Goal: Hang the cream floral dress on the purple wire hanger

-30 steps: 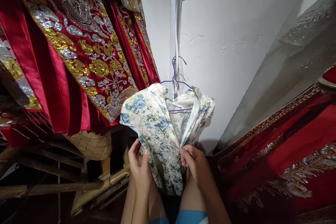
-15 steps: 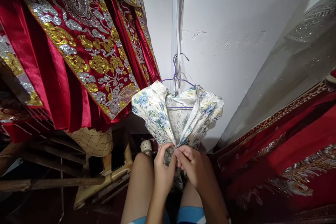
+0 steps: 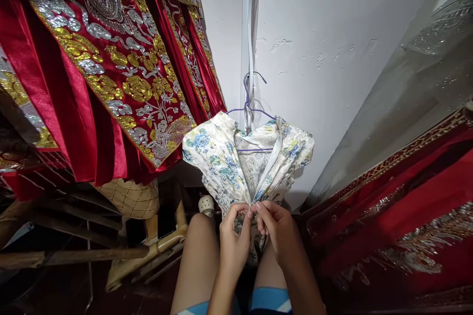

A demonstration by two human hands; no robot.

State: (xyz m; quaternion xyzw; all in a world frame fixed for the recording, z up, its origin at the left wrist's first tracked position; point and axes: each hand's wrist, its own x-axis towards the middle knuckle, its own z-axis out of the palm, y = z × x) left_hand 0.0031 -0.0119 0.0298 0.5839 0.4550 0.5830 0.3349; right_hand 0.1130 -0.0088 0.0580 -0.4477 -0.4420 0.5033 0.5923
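A white dress (image 3: 218,157) with blue and yellow flowers hangs by its shoulders on a purple wire hanger (image 3: 246,107). Its front is open in a V from the collar down to my fingers. At the bottom of that V, my left hand (image 3: 236,229) pinches the left edge of the fabric between thumb and fingers. Close beside it, my right hand (image 3: 272,221) pinches the other edge, thumb against bent fingers. The two sets of fingertips nearly meet. Whatever small fastening lies between them is hidden. The lower part of the dress drops between my knees.
Red costumes with gold and silver sequins (image 3: 138,88) hang at the left. Below them stands a bamboo chair (image 3: 148,256). A white wall (image 3: 314,19) is behind the hanger. Red garments under clear plastic (image 3: 406,197) fill the right side. A pale clog (image 3: 206,203) lies past my left knee.
My right hand has shifted slightly right and up, its thumb now nearer the seam edge. The left hand stays at the seam, and the dress has moved a little to the left.
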